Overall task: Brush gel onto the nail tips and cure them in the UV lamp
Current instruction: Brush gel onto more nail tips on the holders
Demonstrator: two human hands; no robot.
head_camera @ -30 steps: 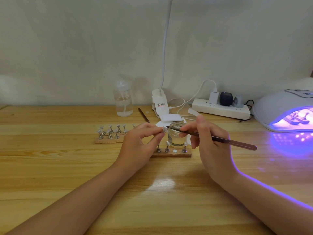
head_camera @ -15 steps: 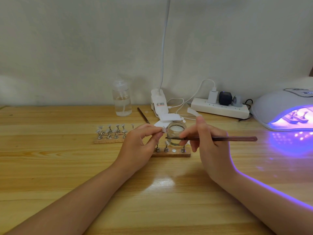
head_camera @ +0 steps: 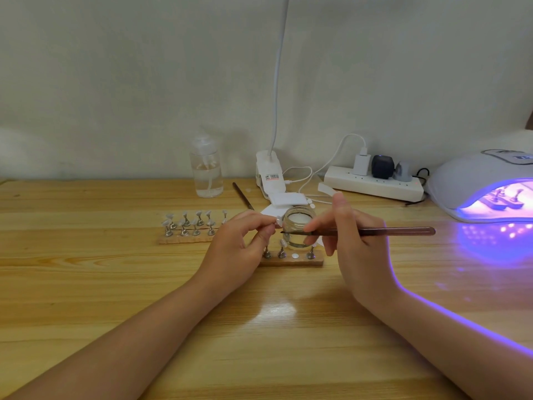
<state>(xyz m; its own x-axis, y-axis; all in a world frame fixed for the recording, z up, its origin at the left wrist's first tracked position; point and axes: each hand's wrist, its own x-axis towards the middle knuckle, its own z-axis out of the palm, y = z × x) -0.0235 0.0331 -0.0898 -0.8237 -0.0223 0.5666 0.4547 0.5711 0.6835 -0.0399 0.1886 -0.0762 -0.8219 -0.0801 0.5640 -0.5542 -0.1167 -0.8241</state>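
Observation:
My left hand [head_camera: 242, 243] pinches a small nail tip [head_camera: 277, 225] between thumb and fingers, just left of an open glass gel jar [head_camera: 298, 226]. My right hand [head_camera: 352, 243] grips a thin brown brush [head_camera: 375, 231] that lies level, its dark bristle end close to the nail tip in front of the jar. Below the hands a wooden holder [head_camera: 291, 259] carries a few nail tips on metal stands. A second wooden holder [head_camera: 187, 236] with several tips stands to the left. The UV lamp [head_camera: 478, 183] glows purple at the right, with a holder of tips inside [head_camera: 504, 197].
A clear pump bottle [head_camera: 206, 171], a white clip lamp [head_camera: 269, 180] with its gooseneck, and a power strip [head_camera: 375, 184] with plugs and cables line the back of the wooden table [head_camera: 86, 284]. A second brush [head_camera: 242, 194] and a white jar lid [head_camera: 287, 199] lie behind the jar.
The brush swung from a downward slant to level and its tip dropped in front of the jar. My left hand stayed in place with the nail tip.

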